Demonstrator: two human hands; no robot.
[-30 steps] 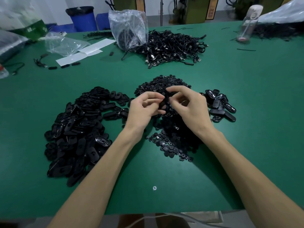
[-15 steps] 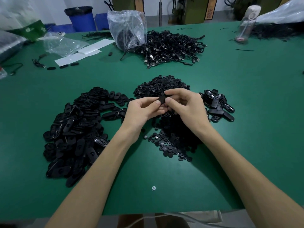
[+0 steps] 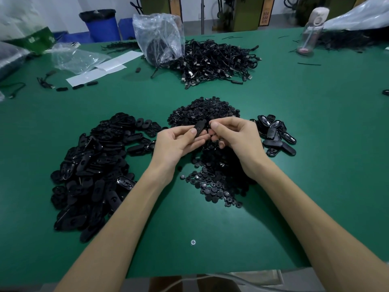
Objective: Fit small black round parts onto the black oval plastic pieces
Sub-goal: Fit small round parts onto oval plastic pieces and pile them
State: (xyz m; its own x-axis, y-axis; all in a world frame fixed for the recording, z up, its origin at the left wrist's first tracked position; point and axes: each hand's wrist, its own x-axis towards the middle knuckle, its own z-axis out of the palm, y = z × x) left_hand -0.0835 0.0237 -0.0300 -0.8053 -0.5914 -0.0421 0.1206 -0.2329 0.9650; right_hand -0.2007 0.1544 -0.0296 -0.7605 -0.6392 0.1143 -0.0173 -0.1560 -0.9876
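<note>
My left hand (image 3: pixel 179 142) pinches a black oval plastic piece (image 3: pixel 199 128) between thumb and fingers, above the middle of the green table (image 3: pixel 315 123). My right hand (image 3: pixel 235 135) is just to its right, thumb and forefinger pinched together on what looks like a small black round part (image 3: pixel 210 124), mostly hidden. Beneath both hands lies a heap of small black round parts (image 3: pixel 212 175). A big heap of black oval pieces (image 3: pixel 94 169) covers the left of the table. A smaller cluster of oval pieces (image 3: pixel 275 135) sits to the right of my right hand.
At the back lie a pile of black cables (image 3: pixel 214 62), a clear plastic bag (image 3: pixel 160 36), white paper strips (image 3: pixel 99 70) and a clear bottle (image 3: pixel 309 32). A blue bin (image 3: pixel 101 24) stands beyond the table. A screw head (image 3: pixel 193 242) shows near the front edge.
My hands have drawn slightly apart. The oval piece now shows clearly in my left fingers, and my right fingertips have pulled a little to the right of it.
</note>
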